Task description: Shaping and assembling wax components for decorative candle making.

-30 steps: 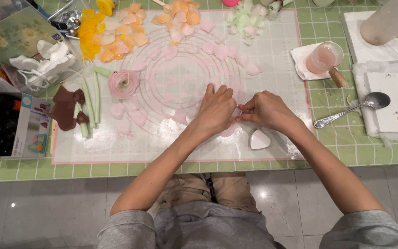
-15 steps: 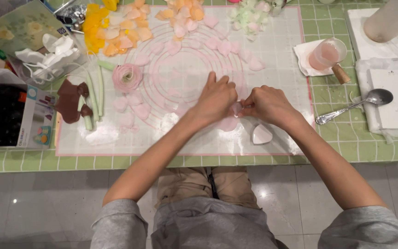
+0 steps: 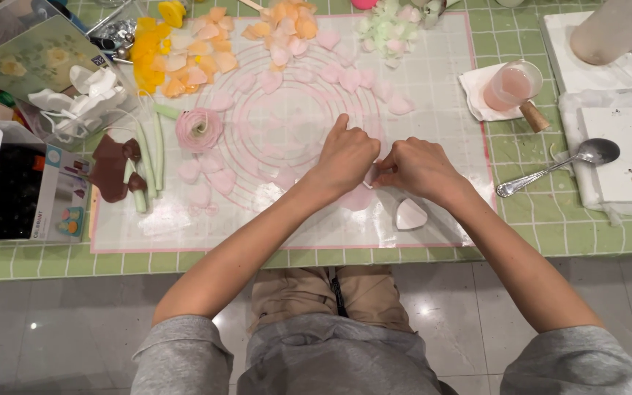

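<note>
Both hands meet over a translucent work mat (image 3: 433, 95) printed with pink rings. My left hand (image 3: 345, 157) lies palm down with its fingers curled, touching a thin pale pink sheet (image 3: 356, 197) on the mat. My right hand (image 3: 418, 168) pinches something small between the two hands; what it is stays hidden. A white petal-shaped cutter (image 3: 409, 214) rests just below my right hand. Several pink petals (image 3: 206, 175) lie to the left, beside a finished pink flower (image 3: 199, 129) and green stems (image 3: 148, 157).
Yellow, orange, pink and pale green petal piles (image 3: 184, 55) line the mat's far edge. A small cup of pink liquid (image 3: 512, 86) sits on a napkin at right, near a spoon (image 3: 557, 168) and white blocks (image 3: 623, 164). Boxes (image 3: 9, 183) and brown pieces (image 3: 111, 168) are at left.
The hands stay together at the same spot on the mat, fingers shifting slightly. The camera view has drifted a little.
</note>
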